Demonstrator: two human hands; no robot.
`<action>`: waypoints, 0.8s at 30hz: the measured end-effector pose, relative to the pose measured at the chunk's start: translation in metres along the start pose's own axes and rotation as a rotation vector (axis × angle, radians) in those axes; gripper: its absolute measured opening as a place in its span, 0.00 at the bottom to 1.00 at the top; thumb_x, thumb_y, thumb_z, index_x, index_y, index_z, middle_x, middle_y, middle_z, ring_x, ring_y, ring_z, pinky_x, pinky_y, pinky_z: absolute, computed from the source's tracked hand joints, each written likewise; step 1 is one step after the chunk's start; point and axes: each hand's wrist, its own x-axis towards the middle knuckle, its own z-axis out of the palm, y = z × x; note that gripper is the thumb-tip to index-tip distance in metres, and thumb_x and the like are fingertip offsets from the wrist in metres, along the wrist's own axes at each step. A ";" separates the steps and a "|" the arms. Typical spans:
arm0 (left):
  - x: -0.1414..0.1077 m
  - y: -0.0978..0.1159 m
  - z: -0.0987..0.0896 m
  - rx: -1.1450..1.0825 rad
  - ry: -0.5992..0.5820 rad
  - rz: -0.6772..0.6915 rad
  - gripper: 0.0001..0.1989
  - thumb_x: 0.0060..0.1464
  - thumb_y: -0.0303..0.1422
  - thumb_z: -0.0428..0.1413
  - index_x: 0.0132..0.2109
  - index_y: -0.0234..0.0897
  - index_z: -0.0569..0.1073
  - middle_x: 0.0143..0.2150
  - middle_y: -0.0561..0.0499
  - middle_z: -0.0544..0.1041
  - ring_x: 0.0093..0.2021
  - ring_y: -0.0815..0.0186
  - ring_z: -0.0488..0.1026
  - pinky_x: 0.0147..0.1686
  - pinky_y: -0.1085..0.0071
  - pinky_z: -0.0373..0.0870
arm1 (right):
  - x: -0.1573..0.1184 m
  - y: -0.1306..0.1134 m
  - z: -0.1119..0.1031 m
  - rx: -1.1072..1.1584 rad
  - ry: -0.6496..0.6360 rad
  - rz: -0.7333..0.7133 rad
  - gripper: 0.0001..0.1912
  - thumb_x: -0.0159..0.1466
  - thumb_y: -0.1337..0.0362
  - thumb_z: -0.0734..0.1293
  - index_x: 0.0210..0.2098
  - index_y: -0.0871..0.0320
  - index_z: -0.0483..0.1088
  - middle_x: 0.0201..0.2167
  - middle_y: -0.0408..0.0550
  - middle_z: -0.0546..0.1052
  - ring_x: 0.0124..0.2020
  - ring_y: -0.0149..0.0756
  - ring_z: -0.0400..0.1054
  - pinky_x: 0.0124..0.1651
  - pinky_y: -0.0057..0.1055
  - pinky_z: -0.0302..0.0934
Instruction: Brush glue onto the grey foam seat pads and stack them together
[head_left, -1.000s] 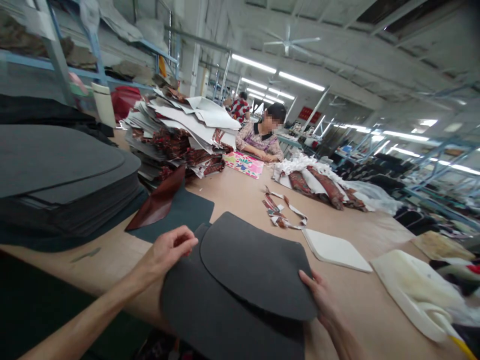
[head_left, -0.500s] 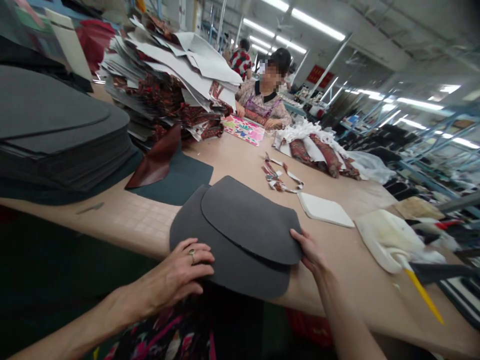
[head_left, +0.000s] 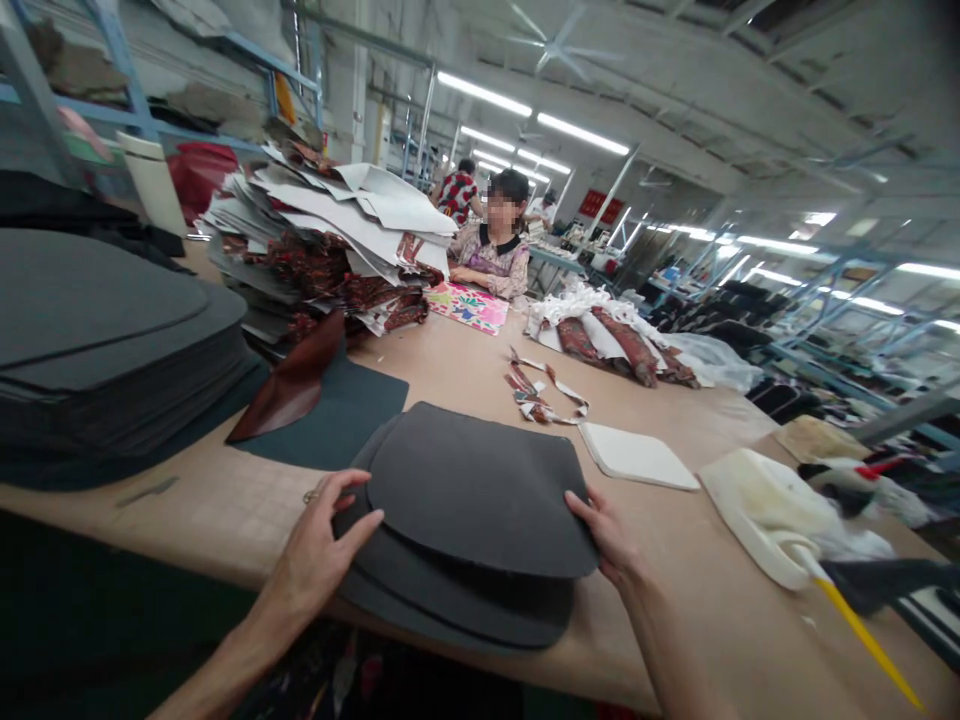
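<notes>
**A dark grey, curved-edged flat sheet (head_left: 480,490) held above similar grey sheets (head_left: 457,605)**

At the bottom centre, the grey sheets overlap at the near edge of a long tan table (head_left: 720,590), their curved borders stepped rather than flush. The flat sheet lies uppermost, directly between the hands and reaching both. The right hand (head_left: 615,535), right of centre, grasps its right edge, thumb on top and the other fingers around the side, partly hidden; that end stands a little clear of the layer below. The left hand (head_left: 322,540), left of centre, touches the left borders with thumb and fingers spread; whether it pinches or merely rests there, I cannot tell.

As for progress, the pieces appear gathered but not evened up, so the work looks unfinished; how much is left is not shown.

Farther off, a tall pile of matching grey pieces (head_left: 112,375) fills the left side; whether these are finished or waiting is unclear. A dark green sheet (head_left: 337,430) lies in the middle left, and a thick white rectangular pad (head_left: 637,455) right of centre. Beyond, in the upper centre, a co-worker (head_left: 495,255) sits behind a pink patterned sheet (head_left: 469,308).
</notes>
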 end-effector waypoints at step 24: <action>0.033 -0.014 0.006 -0.310 0.093 -0.120 0.40 0.38 0.34 0.54 0.61 0.45 0.49 0.50 0.48 0.67 0.36 0.64 0.68 0.41 0.67 0.67 | 0.008 0.029 0.091 -1.531 0.005 -0.760 0.13 0.47 0.61 0.72 0.34 0.53 0.75 0.32 0.50 0.79 0.49 0.64 0.64 0.53 0.71 0.38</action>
